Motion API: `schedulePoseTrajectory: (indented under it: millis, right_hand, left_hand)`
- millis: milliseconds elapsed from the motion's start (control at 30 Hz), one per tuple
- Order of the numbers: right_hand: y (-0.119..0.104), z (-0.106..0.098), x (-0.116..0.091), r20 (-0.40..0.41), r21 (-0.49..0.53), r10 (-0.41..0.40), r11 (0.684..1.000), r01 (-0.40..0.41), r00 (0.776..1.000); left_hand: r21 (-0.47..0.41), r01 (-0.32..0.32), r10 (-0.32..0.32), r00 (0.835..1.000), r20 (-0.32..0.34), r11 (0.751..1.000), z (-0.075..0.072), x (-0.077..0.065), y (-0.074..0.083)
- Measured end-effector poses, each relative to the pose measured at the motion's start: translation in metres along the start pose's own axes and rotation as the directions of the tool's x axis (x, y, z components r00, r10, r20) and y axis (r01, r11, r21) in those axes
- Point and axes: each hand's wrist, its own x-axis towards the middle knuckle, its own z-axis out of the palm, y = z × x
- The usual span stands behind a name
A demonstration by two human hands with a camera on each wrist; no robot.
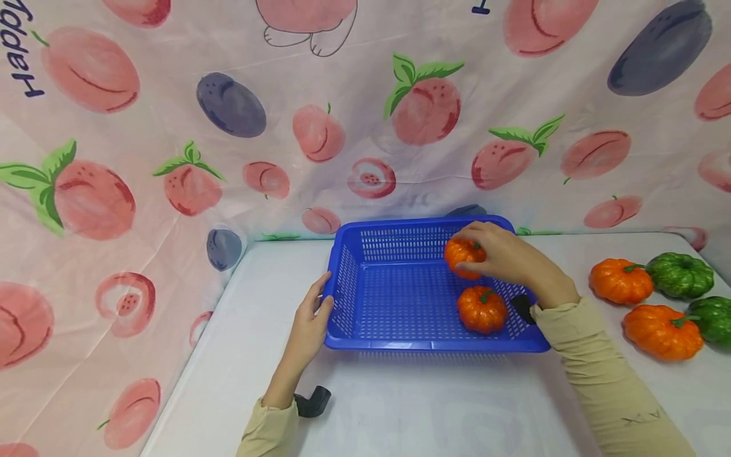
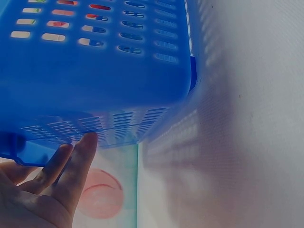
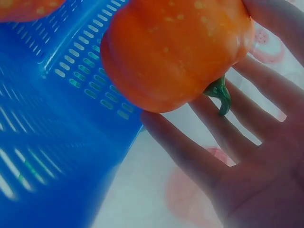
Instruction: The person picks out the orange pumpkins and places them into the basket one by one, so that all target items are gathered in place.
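Note:
A blue plastic basket (image 1: pixel 422 346) with slotted walls stands on the white table. At its left end, my left hand (image 1: pixel 308 324) holds the rim, thumb at the edge; in the left wrist view its fingers (image 2: pixel 78 166) reach against the outer wall under the lip. Over the right part of the basket, my right hand (image 1: pixel 502 254) grips a small orange pumpkin (image 1: pixel 461 257) between thumb and fingers. The right wrist view shows this pumpkin (image 3: pixel 175 52) close up, its green stem toward the palm. Another orange pumpkin (image 1: pixel 482 310) lies in the basket just nearer to me.
Right of the basket, two orange pumpkins (image 1: pixel 619 281) (image 1: pixel 662 333) sit beside two green pumpkins (image 1: pixel 679 275) (image 1: pixel 714 320). A fruit-printed cloth (image 1: pixel 371 127) hangs behind and to the left of the table. Black wrist pieces (image 1: pixel 313 402) show at both cuffs.

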Motion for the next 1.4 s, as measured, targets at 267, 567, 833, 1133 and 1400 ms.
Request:
schedulePoseTrajectory:
  millis: [267,567,833,1133,1400]
  right_hand:
    - [0.002,0.003,0.006,0.018,-0.016,-0.011,1.000,0.012,1.000]
    - [0.004,0.007,0.008,0.047,-0.029,0.004,1.000,-0.003,0.999]
    - [0.004,0.011,0.012,0.092,-0.042,0.033,0.999,-0.030,0.995]
    - [0.009,0.015,0.017,0.115,-0.062,0.029,0.998,-0.022,0.993]
    - [0.013,0.018,0.023,0.141,-0.082,0.043,0.996,-0.032,0.989]
  left_hand:
    - [0.005,0.003,-0.003,1.000,0.001,1.000,0.000,0.000,0.001]
    - [0.010,0.002,-0.002,1.000,-0.001,1.000,0.000,0.000,0.000]
    - [0.011,-0.002,0.002,1.000,-0.002,1.000,0.000,0.000,0.001]
    - [0.009,-0.003,0.003,1.000,0.004,1.000,0.000,0.000,0.001]
    - [0.006,-0.004,0.004,1.000,0.008,1.000,0.000,0.000,0.001]
